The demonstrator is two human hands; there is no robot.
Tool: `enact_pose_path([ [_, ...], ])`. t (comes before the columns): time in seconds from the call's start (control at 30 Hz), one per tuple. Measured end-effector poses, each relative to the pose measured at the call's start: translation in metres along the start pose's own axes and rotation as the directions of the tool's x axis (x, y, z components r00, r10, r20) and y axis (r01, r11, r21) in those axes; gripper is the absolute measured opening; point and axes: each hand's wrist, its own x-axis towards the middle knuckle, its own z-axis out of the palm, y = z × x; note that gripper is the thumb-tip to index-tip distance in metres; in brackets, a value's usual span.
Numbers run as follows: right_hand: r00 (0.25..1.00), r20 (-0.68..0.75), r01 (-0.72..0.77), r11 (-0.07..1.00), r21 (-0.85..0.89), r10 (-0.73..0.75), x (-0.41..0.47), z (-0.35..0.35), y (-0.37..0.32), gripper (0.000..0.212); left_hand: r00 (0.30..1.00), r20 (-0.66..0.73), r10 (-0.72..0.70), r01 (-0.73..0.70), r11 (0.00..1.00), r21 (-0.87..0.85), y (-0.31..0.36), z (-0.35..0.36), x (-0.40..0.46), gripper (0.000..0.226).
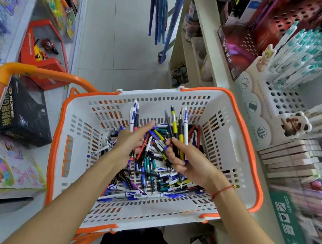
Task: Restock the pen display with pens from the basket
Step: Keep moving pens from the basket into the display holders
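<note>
Shop aisle, pale tiled floor point(115, 30). White slotted plastic basket point(235, 142) with orange rim at centre, heaped with loose pens point(148, 168). Left hand point(132, 140) grips two white-blue pens upright; right hand point(183, 159) clamps a bunch, yellow and black. Pen display point(282, 98), perforated white tiers, at 2 o'clock.
</note>
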Motion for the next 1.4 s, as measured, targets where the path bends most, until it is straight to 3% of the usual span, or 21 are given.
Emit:
enact_pose_path([
  [0.17, 0.993, 0.114, -0.031, 0.999, -0.029, 0.034, -0.002, 0.017, 0.013, 0.026, 0.999, 0.049, 0.021, -0.024, 0.997, 0.073, 0.005, 0.018, 0.0, 0.053],
  [0.3, 0.995, 0.064, -0.067, 0.993, -0.098, 0.073, -0.003, 0.014, 0.013, 0.039, 0.979, 0.087, 0.186, -0.193, 0.977, 0.087, 0.0, 0.017, -0.002, 0.041],
  [0.4, 0.993, 0.066, -0.087, 0.99, -0.107, 0.095, -0.006, 0.01, 0.012, 0.043, 0.95, 0.026, 0.312, -0.309, 0.917, 0.251, -0.001, 0.015, 0.0, 0.042],
  [0.47, 0.994, 0.069, -0.078, 0.987, -0.142, 0.088, -0.008, 0.009, 0.011, 0.036, 0.927, -0.05, 0.372, -0.336, 0.881, 0.333, -0.003, 0.015, 0.003, 0.043],
  [0.6, 0.988, 0.048, -0.125, 0.947, -0.295, 0.145, -0.011, -0.006, 0.0, 0.034, 0.923, -0.126, 0.365, -0.34, 0.923, 0.183, 0.004, 0.006, 0.006, 0.034],
  [0.7, 0.941, 0.156, -0.194, 0.857, -0.477, 0.3, -0.016, -0.024, -0.012, 0.035, 0.888, -0.057, 0.457, -0.44, 0.877, 0.192, 0.016, -0.003, 0.008, 0.025],
  [0.77, 0.88, 0.234, -0.211, 0.783, -0.585, 0.413, -0.018, -0.027, -0.02, 0.035, 0.925, 0.072, 0.372, -0.376, 0.875, 0.306, 0.024, -0.007, 0.009, 0.025],
  [0.87, 0.828, 0.28, -0.209, 0.731, -0.65, 0.486, -0.017, -0.023, -0.035, 0.036, 0.971, 0.238, 0.02, -0.156, 0.808, 0.568, 0.026, -0.006, 0.007, 0.026],
  [1.0, 0.835, 0.273, -0.224, 0.749, -0.624, 0.478, -0.015, -0.028, -0.046, 0.031, 0.926, 0.303, -0.223, 0.047, 0.867, 0.495, 0.025, -0.008, -0.002, 0.028],
  [1.1, 0.894, 0.275, -0.21, 0.873, -0.44, 0.354, -0.015, -0.039, -0.047, 0.027, 0.895, 0.345, -0.282, 0.08, 0.863, 0.499, 0.019, -0.013, -0.003, 0.037],
  [1.2, 0.987, 0.028, -0.141, 0.945, -0.296, 0.157, -0.008, -0.036, -0.044, 0.019, 0.889, 0.367, -0.274, 0.043, 0.847, 0.529, 0.013, -0.011, -0.009, 0.043],
  [1.27, 0.993, -0.114, -0.054, 0.953, -0.298, 0.021, -0.001, -0.026, -0.039, 0.024, 0.868, 0.429, -0.25, 0.037, 0.894, 0.446, 0.008, -0.005, -0.015, 0.041],
  [1.4, 0.987, -0.126, 0.066, 0.964, -0.259, -0.101, 0.012, -0.003, -0.022, 0.026, 0.872, 0.459, -0.169, 0.028, 0.954, 0.298, 0.003, 0.008, -0.018, 0.035],
])
